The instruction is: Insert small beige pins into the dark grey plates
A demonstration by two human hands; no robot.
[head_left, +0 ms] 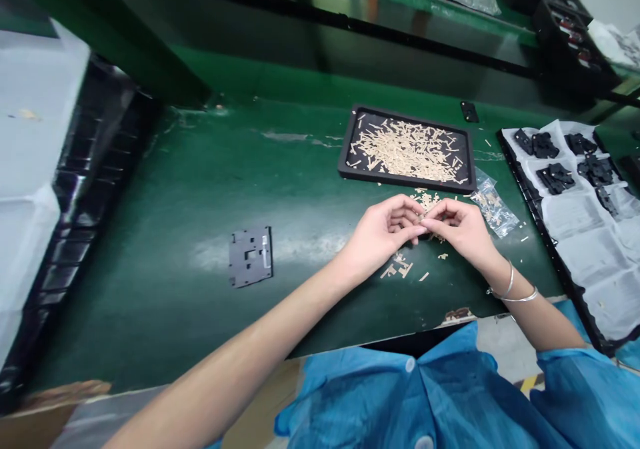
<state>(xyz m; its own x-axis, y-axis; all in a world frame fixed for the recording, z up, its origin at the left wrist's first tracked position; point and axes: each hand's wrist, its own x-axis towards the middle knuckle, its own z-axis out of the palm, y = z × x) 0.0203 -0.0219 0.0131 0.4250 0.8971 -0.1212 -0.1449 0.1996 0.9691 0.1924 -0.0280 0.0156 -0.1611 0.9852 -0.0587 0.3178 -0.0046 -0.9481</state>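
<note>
My left hand (383, 234) and my right hand (463, 229) meet with their fingertips pinched together over the green bench. What lies between the fingers is too small and covered to name. Behind and below the hands are loose beige slips (427, 200), some spread in front of them as beige scraps (397, 267). Just beyond stands a black tray (407, 184) heaped with small beige strips (405, 149). Off to the left, a flat black plastic plate with cutouts (245, 272) lies apart from both hands.
A clear plastic bag (495, 209) of small pieces lies right of my hands. Farther right, a lined tray (570, 216) holds several black parts (555, 178). Another small black part (469, 110) sits near the back. On the left stands a black tray with white lining (30, 236).
</note>
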